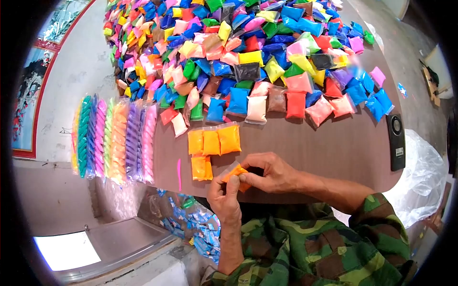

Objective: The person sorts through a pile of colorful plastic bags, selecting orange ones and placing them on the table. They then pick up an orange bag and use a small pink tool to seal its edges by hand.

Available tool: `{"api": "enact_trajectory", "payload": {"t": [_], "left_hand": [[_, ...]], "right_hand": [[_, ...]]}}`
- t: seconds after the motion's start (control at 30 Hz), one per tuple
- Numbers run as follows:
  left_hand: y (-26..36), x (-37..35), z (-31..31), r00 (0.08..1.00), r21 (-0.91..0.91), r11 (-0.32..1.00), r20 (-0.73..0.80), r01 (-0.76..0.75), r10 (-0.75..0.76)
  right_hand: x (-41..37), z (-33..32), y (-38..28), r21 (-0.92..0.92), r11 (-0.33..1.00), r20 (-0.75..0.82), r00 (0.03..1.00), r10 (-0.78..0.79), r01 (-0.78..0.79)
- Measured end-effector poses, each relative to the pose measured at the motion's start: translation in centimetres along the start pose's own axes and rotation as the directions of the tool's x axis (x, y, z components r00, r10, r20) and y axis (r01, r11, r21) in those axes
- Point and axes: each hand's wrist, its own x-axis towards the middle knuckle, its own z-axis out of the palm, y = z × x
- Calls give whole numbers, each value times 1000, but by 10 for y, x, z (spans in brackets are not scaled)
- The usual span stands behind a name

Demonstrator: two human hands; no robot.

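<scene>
Left grip: the left hand (226,198) pinches the small orange plastic pouch (242,172) between thumb and fingers.
Right grip: the right hand (272,174) pinches the same pouch from the other side, thumb and finger bent in.
Pouch in hand: it is up off the desk (310,157), between the two hands, near the front edge. Both hands touch it, so neither is nearer.
Which way it points: it seems to slant, with a clear end up and to the left. Fingers hide much of it, so I cannot be sure of its long way.
Inside it: bright orange stuff.
Flat orange pouches (229,139): just past the left hand, in a close bunch. They are clear bags with orange stuff inside.
Thin pink strip (179,175): left of the bunch, apart from it, pointing away from the body.
Long clear bags (118,138): side by side at the left end, with twisty stuff inside in green, purple, pink and orange.
Flat black gadget (396,143): at the right edge, well apart from the hands.
Big heap of small bright pouches (248,57): at the far side, piled over each other, each a see-through bag with one color in it.
</scene>
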Motion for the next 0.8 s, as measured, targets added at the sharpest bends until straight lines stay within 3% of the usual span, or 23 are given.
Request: {"api": "enact_trajectory", "payload": {"t": [0.27,0.4,0.47,0.7,0.8], "left_hand": [[12,1,2,999,-115,993,-48,15,-20],[29,1,-5,1000,180,983,15,-22,20],[23,2,-15,995,349,934,83,-82,56],[20,0,-13,997,191,980,-33,-58,66],[23,2,-11,999,119,993,-35,-5,10]], "right_hand": [[1,1,-2,-118,989,5,996,-87,87],[-1,-2,-1,-262,962,146,989,-34,72],[-1,0,-3,-241,968,147,989,-36,71],[0,-2,-2,-166,982,151,987,-61,86],[-1,-2,-1,-178,984,150,988,21,6]]}}
